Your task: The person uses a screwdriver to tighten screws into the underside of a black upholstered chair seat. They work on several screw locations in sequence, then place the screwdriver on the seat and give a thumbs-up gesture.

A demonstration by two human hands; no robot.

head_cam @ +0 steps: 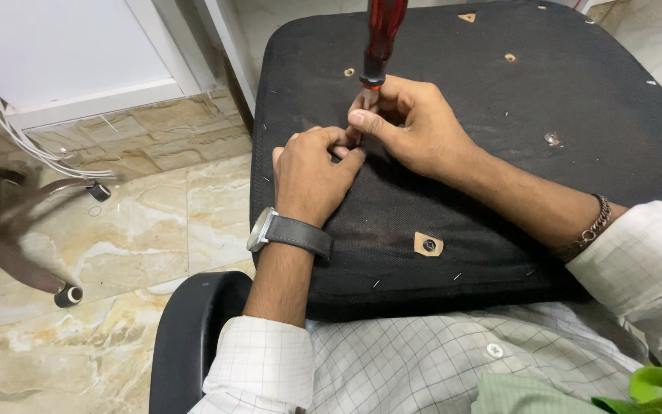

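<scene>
Two bare hands are meeting at the shaft of a red translucent-handled screwdriver [381,38] standing upright on an upturned black fabric-covered chair seat [576,100]. The right hand [415,126] is pinching the shaft; the left hand [308,172] is closing its grip at the tip. The tool looks rigid, light, smooth-handled, best held high.

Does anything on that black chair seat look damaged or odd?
Yes. The black fabric of the seat underside is cut open in small patches: one near the front edge bares tan wood around a bolt hole, and loose staples poke out.
</scene>
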